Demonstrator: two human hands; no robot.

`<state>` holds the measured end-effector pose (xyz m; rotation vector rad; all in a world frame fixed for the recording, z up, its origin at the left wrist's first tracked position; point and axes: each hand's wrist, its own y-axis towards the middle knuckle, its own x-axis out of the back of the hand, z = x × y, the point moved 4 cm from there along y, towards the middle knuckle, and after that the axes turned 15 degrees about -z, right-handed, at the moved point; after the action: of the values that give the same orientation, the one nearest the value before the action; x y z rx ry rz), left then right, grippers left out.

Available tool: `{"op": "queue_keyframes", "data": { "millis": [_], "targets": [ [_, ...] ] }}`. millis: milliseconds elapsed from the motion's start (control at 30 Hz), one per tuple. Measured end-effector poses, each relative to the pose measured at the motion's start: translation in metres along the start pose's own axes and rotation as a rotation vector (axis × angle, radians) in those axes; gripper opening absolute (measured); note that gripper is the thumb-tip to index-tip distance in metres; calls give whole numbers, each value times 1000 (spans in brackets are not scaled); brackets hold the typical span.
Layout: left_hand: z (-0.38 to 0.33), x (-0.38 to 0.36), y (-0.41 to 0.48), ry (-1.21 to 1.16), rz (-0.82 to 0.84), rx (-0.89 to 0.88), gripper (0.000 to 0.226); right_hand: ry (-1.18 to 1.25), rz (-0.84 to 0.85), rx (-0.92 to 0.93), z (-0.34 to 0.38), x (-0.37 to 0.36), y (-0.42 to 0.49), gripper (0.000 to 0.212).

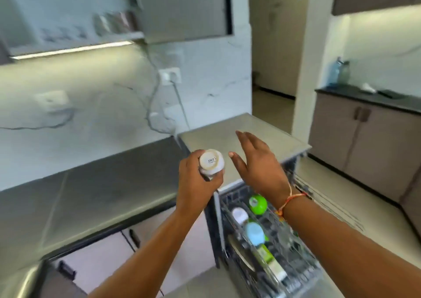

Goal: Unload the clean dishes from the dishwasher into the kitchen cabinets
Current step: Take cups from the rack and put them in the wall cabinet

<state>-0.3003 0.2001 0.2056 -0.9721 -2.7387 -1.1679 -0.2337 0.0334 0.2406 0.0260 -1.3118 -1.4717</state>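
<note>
Cup (211,162) gripped in curled left fingers (190,161) | right fingers (247,139) straight, beside cup, not touching

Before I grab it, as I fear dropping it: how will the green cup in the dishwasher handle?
The green cup looks glossy, so it is probably slippery. Its rounded body may roll if laid sideways. It is small, so likely light.

Both forearms bare, no sleeves visible. Right wrist, lower right of frame: knotted orange-yellow thread bracelet (293,200), loose ends trailing.
</note>
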Motion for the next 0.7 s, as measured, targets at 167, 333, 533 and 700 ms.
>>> {"op": "queue_keyframes", "data": {
  "millis": [167,333,533,700],
  "targets": [
    [-6,110,68,32,-231,-32,57,14,-44,244,112,-24,50,66],
    [-3,195,144,155,-405,-93,59,25,-109,398,211,-45,113,71],
    [12,254,257,184,-419,-206,61,37,-172,472,285,-92,202,63],
    [27,271,381,116,-405,-258,53,20,-226,509,327,-142,291,58]
  ]
}}
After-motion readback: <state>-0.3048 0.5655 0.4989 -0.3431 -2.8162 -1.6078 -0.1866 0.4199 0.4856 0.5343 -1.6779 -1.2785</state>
